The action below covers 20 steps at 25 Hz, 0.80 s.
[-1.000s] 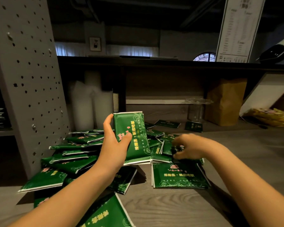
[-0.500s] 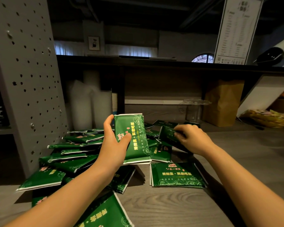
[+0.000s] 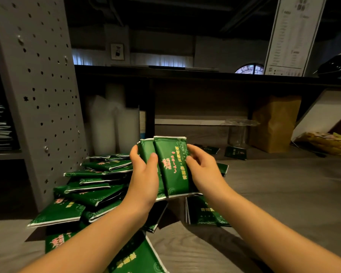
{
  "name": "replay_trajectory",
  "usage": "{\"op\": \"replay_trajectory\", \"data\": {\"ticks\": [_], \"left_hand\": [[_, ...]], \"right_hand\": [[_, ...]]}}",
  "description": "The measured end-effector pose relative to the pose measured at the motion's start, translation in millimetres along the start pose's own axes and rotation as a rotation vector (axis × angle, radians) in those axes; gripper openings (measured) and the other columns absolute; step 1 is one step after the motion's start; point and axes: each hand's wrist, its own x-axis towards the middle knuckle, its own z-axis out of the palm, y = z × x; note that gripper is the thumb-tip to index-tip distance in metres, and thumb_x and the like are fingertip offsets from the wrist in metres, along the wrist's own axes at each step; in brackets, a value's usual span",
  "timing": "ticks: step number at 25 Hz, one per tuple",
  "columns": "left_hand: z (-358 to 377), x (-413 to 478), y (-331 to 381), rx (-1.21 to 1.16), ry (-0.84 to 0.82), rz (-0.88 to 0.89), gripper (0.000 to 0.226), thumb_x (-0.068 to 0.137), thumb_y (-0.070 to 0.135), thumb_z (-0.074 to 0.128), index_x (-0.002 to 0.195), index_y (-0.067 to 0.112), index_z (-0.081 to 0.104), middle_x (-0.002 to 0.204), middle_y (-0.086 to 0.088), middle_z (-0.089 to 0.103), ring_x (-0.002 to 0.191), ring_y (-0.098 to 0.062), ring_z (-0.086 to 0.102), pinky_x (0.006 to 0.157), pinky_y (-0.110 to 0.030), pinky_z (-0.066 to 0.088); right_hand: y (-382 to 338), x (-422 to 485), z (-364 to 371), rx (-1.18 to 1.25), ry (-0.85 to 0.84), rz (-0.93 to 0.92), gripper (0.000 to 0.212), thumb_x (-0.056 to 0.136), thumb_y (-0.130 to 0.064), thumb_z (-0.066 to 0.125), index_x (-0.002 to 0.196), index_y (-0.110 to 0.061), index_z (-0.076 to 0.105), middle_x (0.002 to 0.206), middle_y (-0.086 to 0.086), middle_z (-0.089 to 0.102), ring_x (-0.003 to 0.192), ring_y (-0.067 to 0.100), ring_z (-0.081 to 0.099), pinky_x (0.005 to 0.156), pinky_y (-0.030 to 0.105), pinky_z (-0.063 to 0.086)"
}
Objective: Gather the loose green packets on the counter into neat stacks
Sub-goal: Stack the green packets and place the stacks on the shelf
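Head view.

Item: stack of green packets (image 3: 173,166), held upright above the tabletop (image 3: 283,194). The front has a pink emblem and yellow characters, which I cannot read.

Left hand (image 3: 144,174): grip clamped on the stack's left edge.

Right hand (image 3: 203,170): grip clamped on its right edge. Half a second ago it carried one packet apart; that packet is now set against the stack.

Loose pile (image 3: 95,194): on the tabletop, lower left.

One head-worn wide-angle view, facing forward and down over the counter (image 3: 274,194); left hand (image 3: 144,174) and right hand (image 3: 203,170) sit close, mid-frame; shelf (image 3: 205,75) far back.
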Motion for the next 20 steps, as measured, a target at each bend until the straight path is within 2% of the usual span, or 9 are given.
{"op": "replay_trajectory", "data": {"ticks": [2,3,5,9,11,13,15,17,20], "left_hand": [[2.4,-3.8,-1.0,0.006,-0.032,0.015,0.051,0.100,0.023,0.040,0.144,0.028,0.016,0.117,-0.002,0.058,0.097,-0.015,0.061,0.073,-0.025,0.054],[2.8,-5.0,-2.1,0.024,-0.040,0.028,0.054,0.098,0.019,0.044,0.143,0.027,0.015,0.113,-0.001,0.058,0.091,-0.011,0.062,0.064,-0.017,0.053],[2.4,-5.1,-4.7,0.078,-0.047,0.056,0.062,0.095,0.010,0.049,0.144,0.025,0.014,0.113,-0.002,0.059,0.086,-0.006,0.060,0.059,-0.008,0.050],[-0.4,-2.4,-4.9,0.121,-0.075,0.071,0.065,0.095,0.004,0.047,0.145,0.025,0.011,0.113,0.001,0.059,0.086,-0.004,0.061,0.061,-0.008,0.051],[-3.5,0.3,-4.2,0.119,-0.065,0.060,0.066,0.096,0.006,0.047,0.146,0.027,0.009,0.110,0.003,0.059,0.088,-0.010,0.063,0.066,-0.017,0.054],[-6.2,3.1,-3.8,0.126,-0.052,0.055,0.068,0.096,0.009,0.047,0.147,0.029,0.007,0.115,-0.001,0.060,0.096,-0.018,0.064,0.077,-0.028,0.054],[-8.5,5.1,-3.8,0.139,-0.047,0.053,0.068,0.096,0.010,0.048,0.147,0.030,0.007,0.116,-0.001,0.059,0.097,-0.019,0.063,0.077,-0.029,0.053],[-9.5,6.1,-4.8,0.157,-0.055,0.048,0.067,0.096,0.010,0.048,0.147,0.029,0.008,0.110,0.003,0.060,0.092,-0.015,0.064,0.069,-0.023,0.051],[-9.4,6.0,-5.9,0.171,-0.059,0.038,0.067,0.096,0.009,0.049,0.146,0.030,0.009,0.108,0.004,0.060,0.088,-0.014,0.064,0.063,-0.020,0.052]], "right_hand": [[4.9,-3.3,10.5,-0.061,0.039,-0.009,0.031,0.098,-0.011,0.042,0.126,-0.021,0.053,0.112,-0.004,0.058,0.101,0.008,0.057,0.092,0.029,0.049],[5.8,-6.0,14.1,-0.105,0.052,-0.009,0.036,0.098,-0.013,0.043,0.132,-0.020,0.050,0.117,-0.001,0.053,0.104,0.009,0.054,0.097,0.029,0.044],[5.7,-9.7,18.9,-0.177,0.057,-0.011,0.039,0.098,-0.013,0.043,0.137,-0.019,0.045,0.115,0.001,0.045,0.100,0.009,0.047,0.093,0.018,0.036],[-4.0,-3.2,3.0,-0.340,-0.039,-0.141,0.042,0.095,-0.011,0.048,0.136,-0.018,0.044,0.104,0.001,0.047,0.090,0.010,0.047,0.082,0.019,0.039],[-11.0,5.8,-23.2,-0.546,-0.185,-0.165,0.037,0.094,-0.015,0.051,0.130,-0.019,0.051,0.101,-0.001,0.056,0.087,0.012,0.053,0.079,0.023,0.044],[-16.8,10.9,-52.8,-0.865,-0.415,-0.070,0.032,0.094,-0.022,0.053,0.126,-0.021,0.054,0.112,-0.002,0.060,0.096,0.011,0.056,0.086,0.027,0.048],[-19.4,14.3,-76.0,-1.130,-0.630,0.125,0.043,0.091,-0.030,0.058,0.132,-0.020,0.050,0.125,-0.001,0.058,0.106,0.011,0.054,0.093,0.028,0.045],[-20.0,17.3,-90.5,-1.243,-0.745,0.352,0.054,0.086,-0.037,0.064,0.135,-0.021,0.047,0.131,-0.004,0.054,0.114,0.015,0.053,0.096,0.030,0.044],[-12.5,24.8,-101.8,-1.245,-0.782,0.460,0.042,0.081,-0.037,0.071,0.119,-0.022,0.059,0.127,-0.001,0.056,0.112,0.019,0.055,0.096,0.034,0.048]]}}
